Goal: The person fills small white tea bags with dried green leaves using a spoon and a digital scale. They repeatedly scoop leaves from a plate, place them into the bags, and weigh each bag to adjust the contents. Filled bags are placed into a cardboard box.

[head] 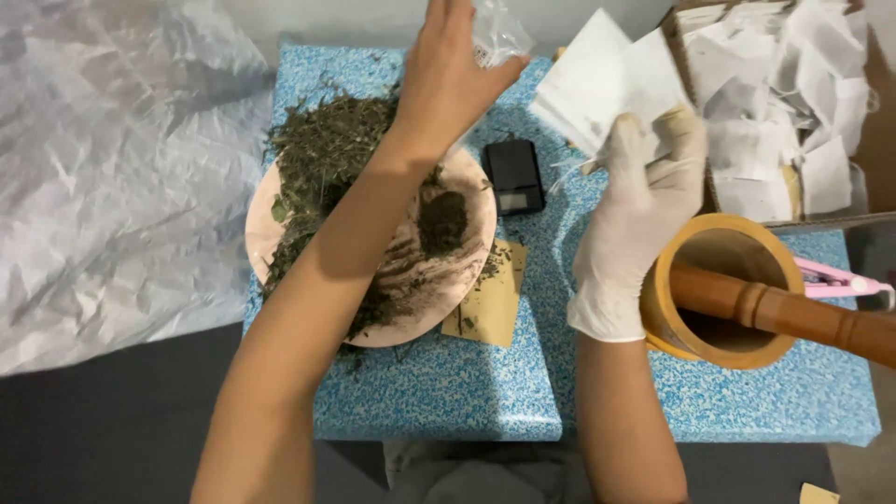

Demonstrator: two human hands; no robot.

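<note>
Now the biggest thing is the blue speckled table (pixel 448 392), with crinkly grey plastic sheet (pixel 112 168) lying to its left. On the table's left part sits a round pink plate (pixel 467 280) piled with dry green herbs (pixel 322 159), and a small dark heap of ground herb (pixel 443 222) rests on its right side. At the far right stands a cardboard box (pixel 877 131) stuffed with white paper bags (pixel 793 103). Near that, a wooden cup (pixel 728 245) holds a wooden stick (pixel 793 317) that leans out to the right, with a pink tool (pixel 840 280) just behind it. A small black scale (pixel 513 177) sits in the middle, and a tan paper square (pixel 490 303) lies just beside the plate's near right edge.

The right hand (pixel 635 224) wears a white glove. Its fingers are curled and pinch a little fan of white paper bags (pixel 597 84), held up above the table at the far side. The left hand (pixel 448 84) is bare. It reaches across the plate, and its thumb and fingers pinch a small clear plastic bag (pixel 499 33) at the far edge.

I think doing this well means holding the clear bag by one edge only, so its mouth stays loose. Keeping the white bags pinched tight should stop them sliding apart. The left arm hangs just over the herbs, so lifting it a bit may keep leaves from being brushed off the plate.
</note>
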